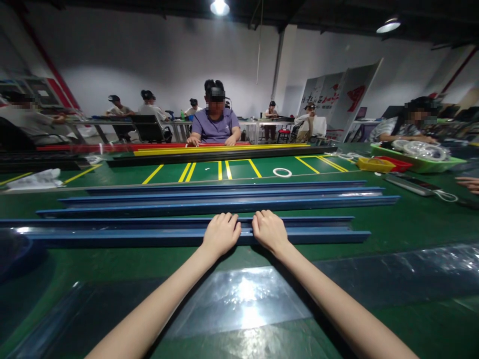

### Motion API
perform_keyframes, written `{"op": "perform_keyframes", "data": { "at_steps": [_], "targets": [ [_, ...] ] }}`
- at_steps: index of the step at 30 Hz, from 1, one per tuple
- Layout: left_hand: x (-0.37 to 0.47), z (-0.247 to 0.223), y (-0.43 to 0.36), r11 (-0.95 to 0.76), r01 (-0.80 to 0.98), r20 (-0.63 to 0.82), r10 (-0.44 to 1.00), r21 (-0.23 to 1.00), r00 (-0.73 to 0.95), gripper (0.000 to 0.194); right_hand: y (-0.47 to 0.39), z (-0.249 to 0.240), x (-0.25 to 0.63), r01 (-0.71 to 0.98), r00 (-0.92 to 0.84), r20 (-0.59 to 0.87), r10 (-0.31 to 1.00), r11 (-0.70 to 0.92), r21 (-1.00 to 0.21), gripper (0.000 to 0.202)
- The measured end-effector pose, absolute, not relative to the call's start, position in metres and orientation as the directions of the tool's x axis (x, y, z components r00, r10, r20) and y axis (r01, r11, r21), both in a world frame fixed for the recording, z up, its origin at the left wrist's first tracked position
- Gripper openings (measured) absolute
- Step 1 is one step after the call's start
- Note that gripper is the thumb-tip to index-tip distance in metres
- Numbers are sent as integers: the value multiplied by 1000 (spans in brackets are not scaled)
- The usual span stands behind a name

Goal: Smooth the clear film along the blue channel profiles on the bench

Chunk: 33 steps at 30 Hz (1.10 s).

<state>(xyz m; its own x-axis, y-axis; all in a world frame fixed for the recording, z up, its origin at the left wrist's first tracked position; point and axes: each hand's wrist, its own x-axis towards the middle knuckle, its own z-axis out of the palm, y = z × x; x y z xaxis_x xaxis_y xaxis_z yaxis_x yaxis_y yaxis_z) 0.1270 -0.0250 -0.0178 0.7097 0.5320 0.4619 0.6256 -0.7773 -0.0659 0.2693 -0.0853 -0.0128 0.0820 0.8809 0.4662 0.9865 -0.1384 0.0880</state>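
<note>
A long blue channel strip (314,229) lies left to right across the green table. My left hand (222,233) rests over it near the middle, fingers curled over its far edge and thumb along the inner side. Close beside it on the right, my right hand (269,230) grips the same strip, its fingers bent over the far rail. The two hands are a small gap apart. Just beyond lie more blue channel strips (224,204), parallel to the first. Clear plastic sheeting (239,299) lies under my forearms.
Yellow and black strips (232,153) lie farther back, before a seated person (215,124). A white ring (282,172) sits mid-table. At right are a green tray (430,166), a yellow bin (374,165), a power strip (407,184) and another person's hand (469,184).
</note>
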Motion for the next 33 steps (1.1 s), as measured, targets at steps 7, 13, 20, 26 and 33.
{"op": "perform_keyframes", "data": {
  "at_steps": [7, 13, 20, 26, 33],
  "targets": [
    [94, -18, -6, -759, 621, 466, 484, -198, 740, 33, -85, -5, 258, 1000, 0, 430, 903, -5, 11, 34],
    [70, -20, 9, -735, 639, 476, 489, -227, 731, 37, -96, -3, 288, 999, 13, 441, 897, -26, 25, 33],
    [34, -17, 25, -700, 689, 473, 550, -188, 688, 41, -116, -7, 345, 995, 72, 477, 876, -94, 22, 30],
    [15, -15, 30, -681, 710, 477, 571, -180, 668, 42, -122, -15, 358, 992, 72, 492, 868, -114, 56, 31],
    [22, -16, 24, -664, 734, 478, 603, -142, 638, 41, -114, -16, 342, 956, 147, 547, 824, -260, 135, 27]
  ]
}}
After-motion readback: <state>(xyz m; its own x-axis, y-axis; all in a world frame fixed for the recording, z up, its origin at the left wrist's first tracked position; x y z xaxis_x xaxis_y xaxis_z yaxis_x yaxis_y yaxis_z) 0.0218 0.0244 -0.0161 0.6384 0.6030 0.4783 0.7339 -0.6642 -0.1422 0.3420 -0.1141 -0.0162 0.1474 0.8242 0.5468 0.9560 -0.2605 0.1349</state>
